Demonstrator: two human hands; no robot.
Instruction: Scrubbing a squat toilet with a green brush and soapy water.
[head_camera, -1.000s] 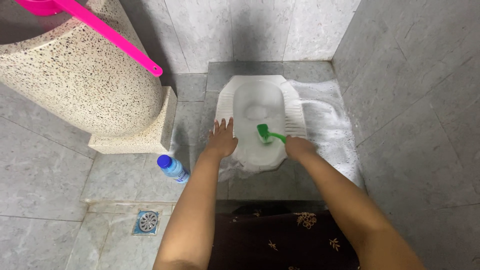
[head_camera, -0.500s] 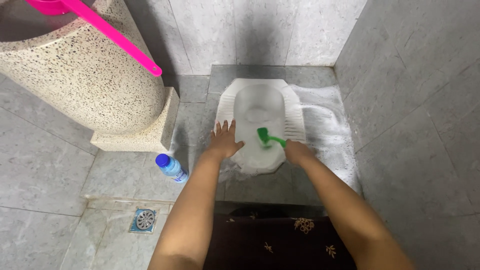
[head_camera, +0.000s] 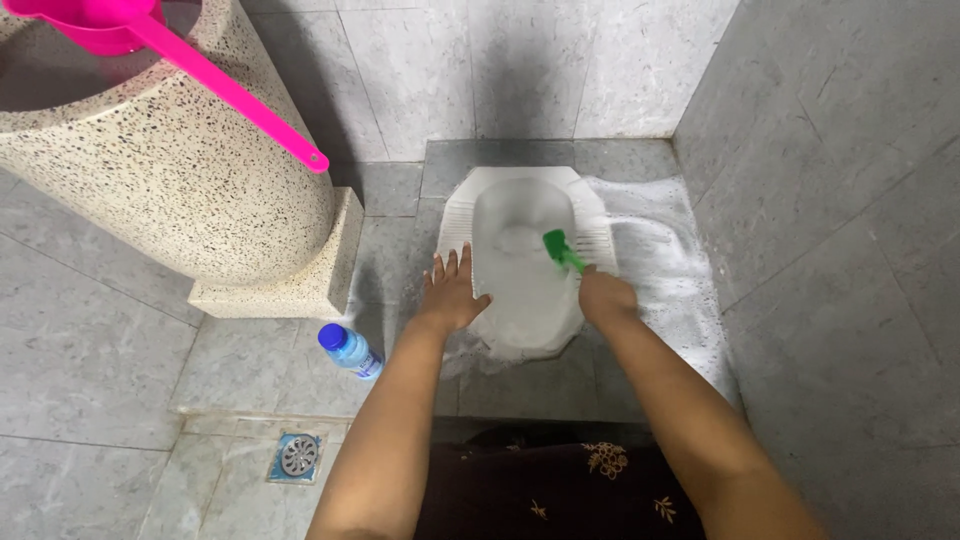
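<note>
Two bare hands work at a white squat toilet set into the grey tiled floor. The right hand is closed around the handle of a green brush, at the toilet's right rim. The brush's long axis runs diagonally, its head pointing up and left into the soapy bowl, its handle slanting back down to the fist. The left hand lies open and flat, fingers spread, on the toilet's left rim. White foam spreads over the floor right of the toilet. Left of the toilet a clear bottle with a blue cap lies on the tiles, beyond it a speckled stone basin with a pink ladle resting on its edge. A floor drain sits below the bottle.
</note>
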